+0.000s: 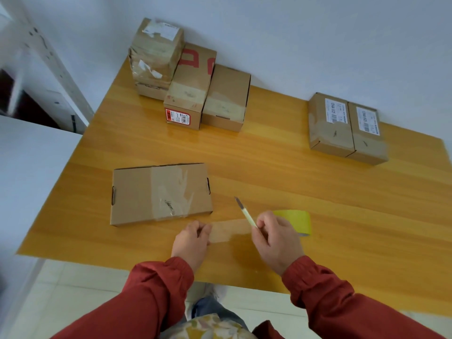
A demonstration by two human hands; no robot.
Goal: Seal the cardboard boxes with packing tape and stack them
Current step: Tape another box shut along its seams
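Tape strip (230, 230): translucent brown, stretched between both hands over the near tabletop (293, 179).
Left hand (193, 237): grip pinched on the strip's free end.
Right hand (276, 234): grip closed round a slim cutter (244, 212), blade pointing away.
Yellow tape roll (299, 220): just behind the right hand.
Flat cardboard box (161, 194): taped across the top, just beyond the left hand.
Cluster of taped boxes (188, 94): far left.
Pair of labelled boxes (347, 128): far right, touching.

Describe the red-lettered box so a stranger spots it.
On the yellow wooden table, look far left by the white wall. The brown cardboard box sits between a tall taped stack and a plain box; only it has red lettering.
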